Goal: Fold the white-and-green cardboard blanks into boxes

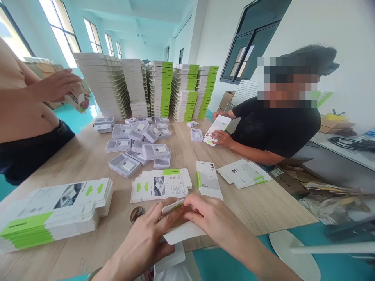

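My left hand (149, 236) and my right hand (209, 216) meet at the near edge of the wooden table (88, 164), both closed on a flat white carton blank (181, 232) with a green tab, which they hold between them. Just beyond my fingers lies a small pile of flat white-and-green cartons (159, 185). A single carton (207, 179) lies to its right. A thick stack of flat cartons (55, 212) rests at my near left. Grey plastic trays (137, 146) with white inserts are scattered mid-table.
Tall stacks of white and green boxes (159, 88) line the far end. A person in a black shirt (275, 125) sits at the right holding a carton (216, 128). A shirtless person (26, 105) stands at the left holding a box. Cardboard debris lies at the right.
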Motion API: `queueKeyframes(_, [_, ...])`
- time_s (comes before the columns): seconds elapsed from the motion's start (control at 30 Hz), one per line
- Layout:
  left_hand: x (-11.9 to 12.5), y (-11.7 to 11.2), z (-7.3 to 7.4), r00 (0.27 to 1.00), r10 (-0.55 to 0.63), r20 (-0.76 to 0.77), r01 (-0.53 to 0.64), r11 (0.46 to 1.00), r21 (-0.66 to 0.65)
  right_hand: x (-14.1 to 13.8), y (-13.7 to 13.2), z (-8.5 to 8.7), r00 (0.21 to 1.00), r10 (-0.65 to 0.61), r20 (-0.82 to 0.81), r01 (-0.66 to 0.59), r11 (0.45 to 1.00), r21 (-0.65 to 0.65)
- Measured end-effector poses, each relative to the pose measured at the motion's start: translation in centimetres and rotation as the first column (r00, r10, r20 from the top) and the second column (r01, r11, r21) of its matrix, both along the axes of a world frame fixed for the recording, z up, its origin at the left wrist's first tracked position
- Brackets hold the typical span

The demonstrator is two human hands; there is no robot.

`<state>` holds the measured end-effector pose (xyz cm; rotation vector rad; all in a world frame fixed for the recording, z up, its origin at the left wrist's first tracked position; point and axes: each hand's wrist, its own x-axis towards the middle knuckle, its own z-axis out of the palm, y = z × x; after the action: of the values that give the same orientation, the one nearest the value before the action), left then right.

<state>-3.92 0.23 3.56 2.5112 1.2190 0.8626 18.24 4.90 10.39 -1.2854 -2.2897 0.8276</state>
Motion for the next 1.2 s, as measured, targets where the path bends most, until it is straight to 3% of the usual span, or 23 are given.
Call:
queueKeyframes(0.1, [-0.3,-0.1,0.0,0.999,-0.029,0.024,0.028,0.999,0.020,0.7,0.6,0.2,0.996,0.039,-0.075,-0.048,0.992,-0.117])
queueKeyframes(0.17, [-0.5,-0.3,-0.4,0.998,-0.013,0.057,0.011,1.000,0.025,1.2,1.0,-0.4,0.985,0.052,-0.162,-0.073,0.989,-0.129])
queueKeyframes(0.3, [-0.6,-0.7,-2.4,0.984,0.084,0.159,-0.084,0.996,-0.008,1.7,0.4,-3.1,0.914,0.066,-0.400,-0.096,0.994,-0.055])
queueKeyframes(0.4, [-0.6,-0.7,-3.3,0.960,0.113,0.257,-0.108,0.994,-0.033,1.3,-0.6,-4.9,0.841,0.067,-0.536,-0.134,0.987,-0.087])
queueKeyframes(0.5, [-1.0,-0.4,-2.6,0.934,0.084,0.348,-0.049,0.993,-0.107,0.3,-1.5,-5.6,0.789,0.066,-0.611,-0.202,0.967,-0.156])
queueKeyframes(0.63, [-1.4,-0.8,-1.6,0.883,0.138,0.448,0.027,0.939,-0.342,-1.6,-3.3,-6.2,0.767,-0.133,-0.628,-0.082,0.950,-0.302])
queueKeyframes(0.73, [-0.6,-2.0,-2.6,0.771,0.332,0.544,-0.019,0.865,-0.502,-3.2,-4.9,-7.2,0.663,-0.387,-0.641,0.040,0.873,-0.486])
queueKeyframes(0.8, [0.4,-2.9,-3.7,0.640,0.487,0.594,-0.107,0.822,-0.559,-4.4,-5.8,-8.0,0.585,-0.514,-0.627,0.109,0.816,-0.568])
queueKeyframes(0.87, [1.6,-3.8,-4.8,0.536,0.593,0.601,-0.168,0.772,-0.613,-5.5,-6.4,-8.7,0.545,-0.579,-0.606,0.156,0.781,-0.605])
queueKeyframes(0.97, [2.8,-4.5,-5.6,0.455,0.685,0.569,-0.290,0.718,-0.633,-6.8,-6.6,-9.3,0.517,-0.622,-0.588,0.167,0.747,-0.643])
queueKeyframes(1.07, [3.1,-4.3,-5.4,0.438,0.653,0.618,-0.358,0.757,-0.547,-7.8,-6.5,-8.7,0.466,-0.588,-0.661,0.129,0.785,-0.606])
queueKeyframes(1.2, [2.6,-2.9,-3.3,0.498,0.416,0.761,-0.267,0.908,-0.322,-8.5,-6.2,-6.4,0.396,-0.439,-0.806,0.159,0.898,-0.410])
